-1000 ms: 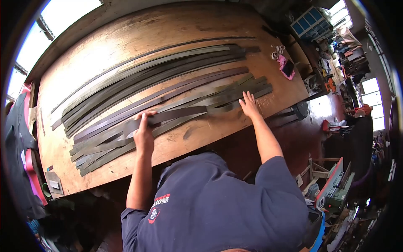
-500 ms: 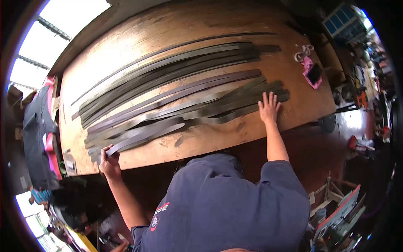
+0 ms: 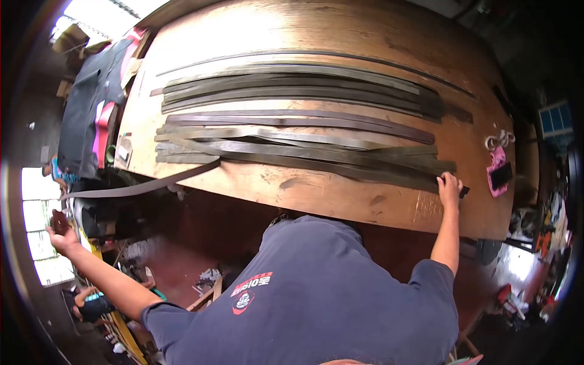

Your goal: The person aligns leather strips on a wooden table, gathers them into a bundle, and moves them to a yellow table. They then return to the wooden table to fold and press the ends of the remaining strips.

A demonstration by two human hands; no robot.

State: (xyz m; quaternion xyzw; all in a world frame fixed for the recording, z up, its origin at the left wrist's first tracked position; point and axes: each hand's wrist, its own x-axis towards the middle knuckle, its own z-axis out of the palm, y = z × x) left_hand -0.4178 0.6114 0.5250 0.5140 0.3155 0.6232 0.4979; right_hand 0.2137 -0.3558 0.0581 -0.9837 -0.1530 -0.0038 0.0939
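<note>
My left hand (image 3: 62, 236) is off the table's left side, palm up with its fingers apart. Just above it is the free end of a long grey strip (image 3: 137, 190), with a small gap between them. That strip runs through the air to the near pile of dark strips (image 3: 292, 157), which lies lengthwise on the table. At the pile's right end, my right hand (image 3: 449, 185) has its fingers closed on a dark strip (image 3: 465, 192), whose tip sticks out past the hand. Purplish-brown strips (image 3: 304, 120) lie just beyond this pile.
A bigger bundle of dark strips (image 3: 292, 91) lies farther back on the wooden table (image 3: 267, 191). A pink cloth (image 3: 497, 159) with a black phone (image 3: 501, 177) is at the right. Black sheet material (image 3: 82, 115) hangs at the left. Other people are in the lower left background.
My left hand has swung out left past the table edge, and the grey strip now stretches out that way. My right hand has gone from spread flat to closed at the pile's end.
</note>
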